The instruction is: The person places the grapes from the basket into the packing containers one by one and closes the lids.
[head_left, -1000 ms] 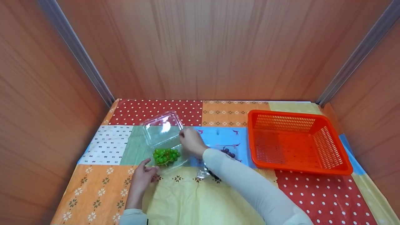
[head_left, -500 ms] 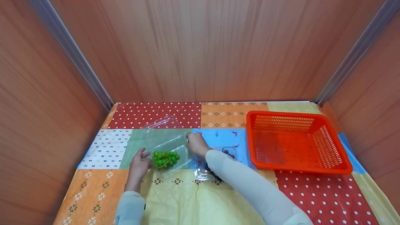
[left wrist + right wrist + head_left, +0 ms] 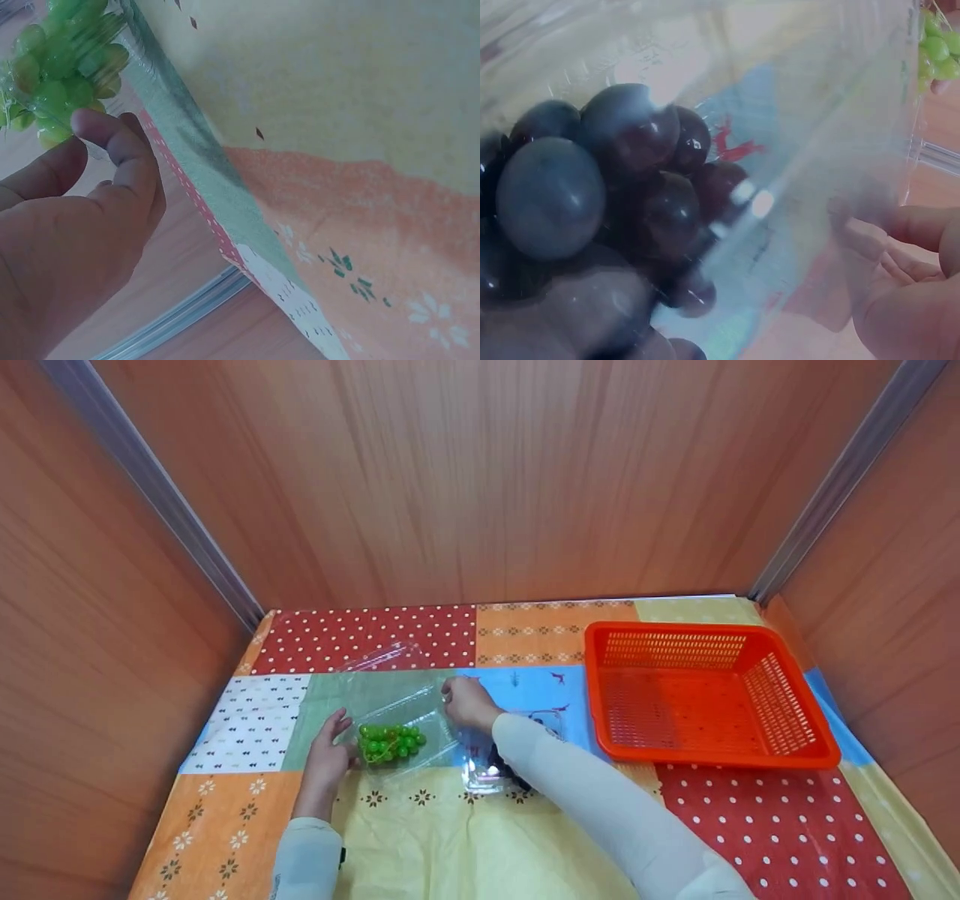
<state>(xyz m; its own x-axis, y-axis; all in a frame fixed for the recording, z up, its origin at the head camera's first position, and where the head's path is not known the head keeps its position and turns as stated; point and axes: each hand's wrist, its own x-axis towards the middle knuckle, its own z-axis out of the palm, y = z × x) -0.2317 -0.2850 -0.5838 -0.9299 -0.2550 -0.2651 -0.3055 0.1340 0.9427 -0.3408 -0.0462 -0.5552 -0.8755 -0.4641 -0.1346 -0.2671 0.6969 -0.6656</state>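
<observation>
An opened clear plastic fruit box [image 3: 442, 754] lies on the tablecloth, its lid [image 3: 375, 660] folded back away from me. In it is a bunch of green grapes [image 3: 391, 742], also visible at the upper left of the left wrist view. My left hand [image 3: 326, 754] is at the box's left side, with thumb and fingertip [image 3: 94, 124] pinched close at its edge. At the right edge my right hand [image 3: 469, 705] pinches the box with curled fingers. Under my right forearm sits a second clear box [image 3: 480, 784] with dark grapes [image 3: 551, 199], partly hidden by the sleeve.
An orange-red plastic basket [image 3: 712, 697] with slotted walls stands on the right of the table. A patchwork-print tablecloth [image 3: 225, 810] covers the table. Wood-grain panels [image 3: 420, 487] enclose the back and both sides.
The green-grape box's lid has tipped further back and lies lower. My left hand has moved up to the box's left side. The right hand has shifted slightly right along the edge.
</observation>
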